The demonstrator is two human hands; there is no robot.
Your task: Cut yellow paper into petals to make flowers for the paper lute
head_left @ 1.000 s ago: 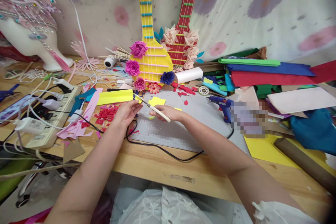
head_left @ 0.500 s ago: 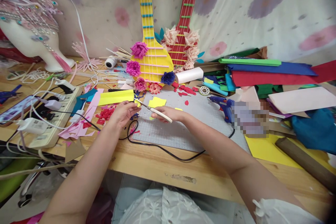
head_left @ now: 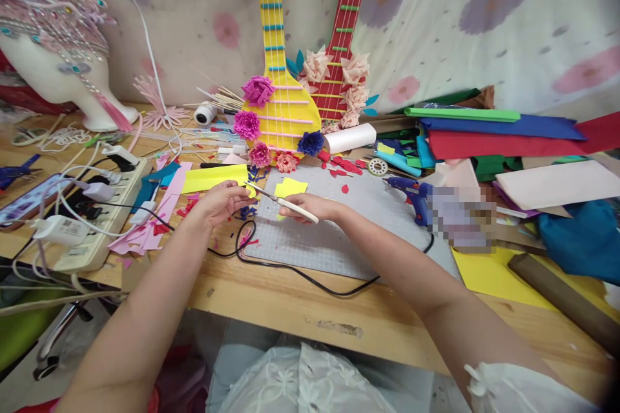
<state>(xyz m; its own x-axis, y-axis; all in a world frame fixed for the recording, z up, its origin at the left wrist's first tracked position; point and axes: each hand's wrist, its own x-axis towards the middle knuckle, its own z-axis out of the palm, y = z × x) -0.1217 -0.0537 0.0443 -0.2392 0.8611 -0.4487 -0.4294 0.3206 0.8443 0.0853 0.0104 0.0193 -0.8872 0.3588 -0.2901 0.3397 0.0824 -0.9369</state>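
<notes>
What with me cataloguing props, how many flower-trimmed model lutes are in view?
2: the yellow lute stands in front, and the red lute is partly behind it, toward the picture's right. Any others behind them could be hidden.

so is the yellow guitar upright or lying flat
Upright: the yellow guitar stands with its neck rising above its flower-trimmed body.

One head-worn camera looks forward and down; light-brown wooden tabletop [head_left: 252, 297] near; white flower-printed cloth [head_left: 436, 68] farther, behind.

held yellow piece [head_left: 251, 191] partly hidden
</notes>
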